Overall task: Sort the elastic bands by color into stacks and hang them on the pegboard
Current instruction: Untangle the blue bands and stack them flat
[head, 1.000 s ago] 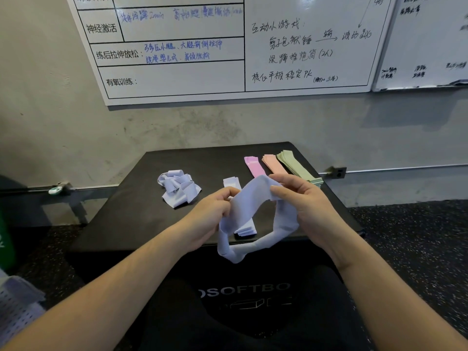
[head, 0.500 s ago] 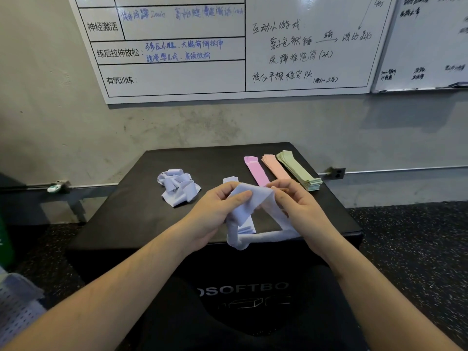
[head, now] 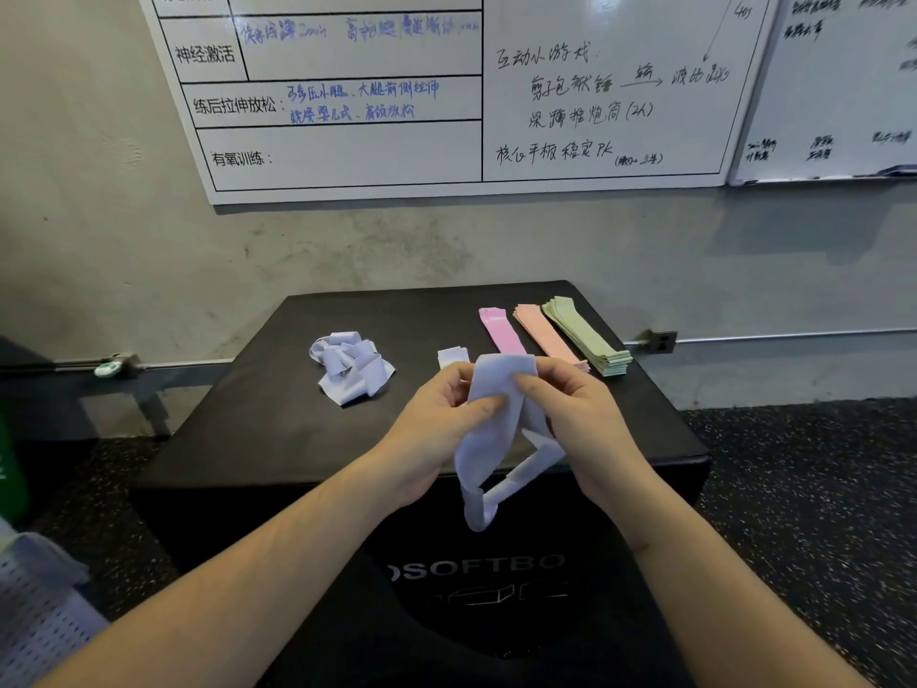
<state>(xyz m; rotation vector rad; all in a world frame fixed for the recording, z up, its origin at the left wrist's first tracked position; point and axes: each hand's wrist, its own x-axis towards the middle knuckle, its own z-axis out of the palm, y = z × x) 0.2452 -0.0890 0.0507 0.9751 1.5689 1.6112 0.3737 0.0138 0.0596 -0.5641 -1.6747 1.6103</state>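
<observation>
Left hand [head: 436, 429] and right hand [head: 580, 419], fingers pinching a lilac band [head: 496, 439] above a black surface [head: 278, 429], pink stack [head: 501, 332], peach stack [head: 543, 335], green stack [head: 585, 335] beyond

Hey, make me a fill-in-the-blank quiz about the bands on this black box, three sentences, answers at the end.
1. Both hands, the left hand and the right hand, hold one ____ band.
2. The rightmost stack on the black box is ____.
3. The loose pile of unsorted bands lies to the ____ of the hands.

Missing words: lavender; green; left
</observation>
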